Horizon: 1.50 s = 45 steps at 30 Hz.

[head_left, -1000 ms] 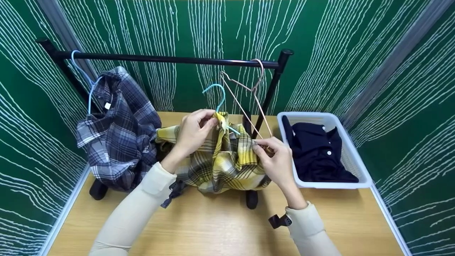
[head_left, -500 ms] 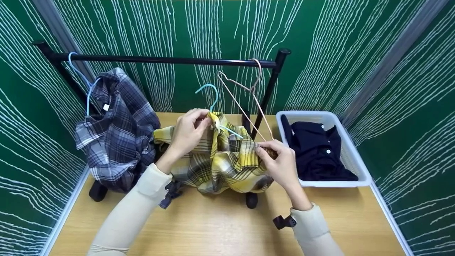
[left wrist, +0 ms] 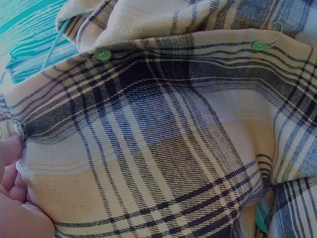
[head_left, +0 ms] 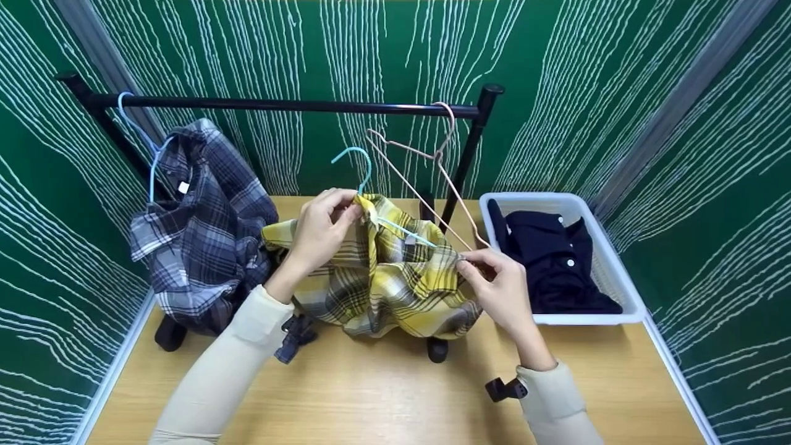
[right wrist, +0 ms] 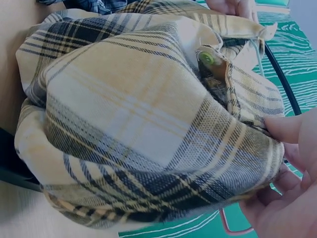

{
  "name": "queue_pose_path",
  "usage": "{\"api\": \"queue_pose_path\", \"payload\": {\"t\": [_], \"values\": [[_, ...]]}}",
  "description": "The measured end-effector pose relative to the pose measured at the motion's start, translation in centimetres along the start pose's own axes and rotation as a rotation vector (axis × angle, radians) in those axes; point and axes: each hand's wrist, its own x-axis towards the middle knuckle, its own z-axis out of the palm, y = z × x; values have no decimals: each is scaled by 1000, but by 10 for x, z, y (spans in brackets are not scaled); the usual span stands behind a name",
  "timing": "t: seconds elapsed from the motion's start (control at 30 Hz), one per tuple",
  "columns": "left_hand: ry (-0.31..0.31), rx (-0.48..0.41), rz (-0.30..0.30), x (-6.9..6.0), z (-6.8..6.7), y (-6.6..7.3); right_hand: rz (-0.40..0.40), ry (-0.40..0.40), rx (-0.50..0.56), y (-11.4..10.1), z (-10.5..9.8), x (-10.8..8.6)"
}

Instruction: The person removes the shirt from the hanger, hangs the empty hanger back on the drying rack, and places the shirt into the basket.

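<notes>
Between the two hands hangs a yellow plaid shirt (head_left: pixel 395 290) with green buttons that show in the left wrist view. A light blue hanger (head_left: pixel 368 170) is partly inside it; its hook stands above the collar and one arm shows in the neck opening. My left hand (head_left: pixel 322 230) pinches the shirt's collar close to the hook's base; whether it also grips the hanger is hidden. My right hand (head_left: pixel 500 287) pinches the shirt's shoulder between thumb and fingers, seen also in the right wrist view. The hook hangs free, below the rack's bar.
A black clothes rack (head_left: pixel 284 104) spans the back. On its left hangs a blue-grey plaid shirt (head_left: pixel 204 247) on a blue hanger (head_left: pixel 150 143); a bare pink hanger (head_left: pixel 440 154) hangs at the right. A white basket (head_left: pixel 575 319) holds a dark navy garment (head_left: pixel 544 266) with white buttons.
My right hand has moved right and slightly down, drawing the shoulder outward, and more of the hanger's arm shows. My left hand and the hook have shifted left. The pink hanger has swung slightly.
</notes>
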Motion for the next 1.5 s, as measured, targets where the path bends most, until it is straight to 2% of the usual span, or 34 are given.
{"api": "queue_pose_path", "payload": {"t": [0.23, 0.6, 0.8, 0.97, 1.5], "values": [[1, -11, 8, -1, -4, -1, 68, 27, 7, 7, -4, -3], [24, -30, -14, -2, -8, -2, 185, 19, 120, 18, -13, -11], [60, -54, -30, -1, -12, -4, 238, 39, 126, 21, -13, -14], [71, -101, -28, 1, -15, -6, 247, 43, 141, 22, -13, -16], [91, -136, -31, 1, -15, -5, 313, 38, 155, 24, -5, -19]]}}
